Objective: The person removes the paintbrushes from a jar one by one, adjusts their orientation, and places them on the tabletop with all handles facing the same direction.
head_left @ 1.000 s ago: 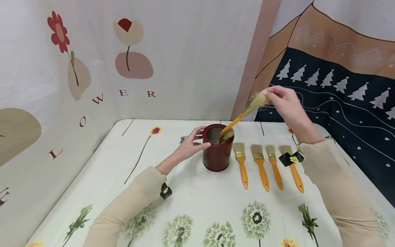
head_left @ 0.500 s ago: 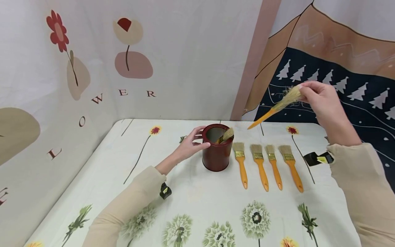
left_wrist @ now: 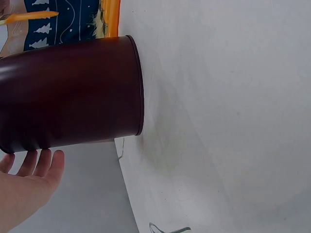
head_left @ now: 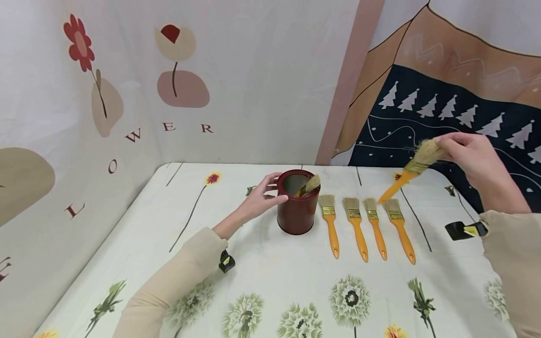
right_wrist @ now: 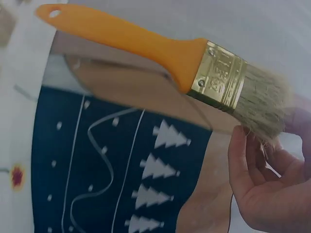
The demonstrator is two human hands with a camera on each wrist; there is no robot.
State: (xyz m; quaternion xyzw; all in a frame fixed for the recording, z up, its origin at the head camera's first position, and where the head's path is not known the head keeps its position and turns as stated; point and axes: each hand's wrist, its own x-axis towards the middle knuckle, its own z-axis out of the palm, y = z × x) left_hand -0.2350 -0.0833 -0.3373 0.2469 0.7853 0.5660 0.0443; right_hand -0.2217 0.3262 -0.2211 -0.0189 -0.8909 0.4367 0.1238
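Note:
My left hand [head_left: 263, 199] holds the dark red paint can [head_left: 296, 217] at its left side, thumb at the front rim and the other fingers behind. The left wrist view has those fingers [left_wrist: 56, 167] against the can's wall [left_wrist: 68, 97]. One paintbrush [head_left: 313, 183] leans inside the can, bristles up over the right rim, its handle hidden. At the right, my right hand [head_left: 475, 157] pinches a second paintbrush [head_left: 399, 184] by its pale bristle tips, orange handle slanting down to the left. The right wrist view shows its gold ferrule [right_wrist: 217, 77].
Several orange-handled paintbrushes [head_left: 358, 230] lie in a row right of the can, bristles pointing away from me. The held handle's end overlaps the row's right part in the head view. A floral cloth [head_left: 262, 277] covers the table; printed curtains [head_left: 270, 84] stand behind.
My right hand has drawn the paintbrush up out of the can, carried it right, then lowered it toward the row's right end. The left hand has stayed on the can.

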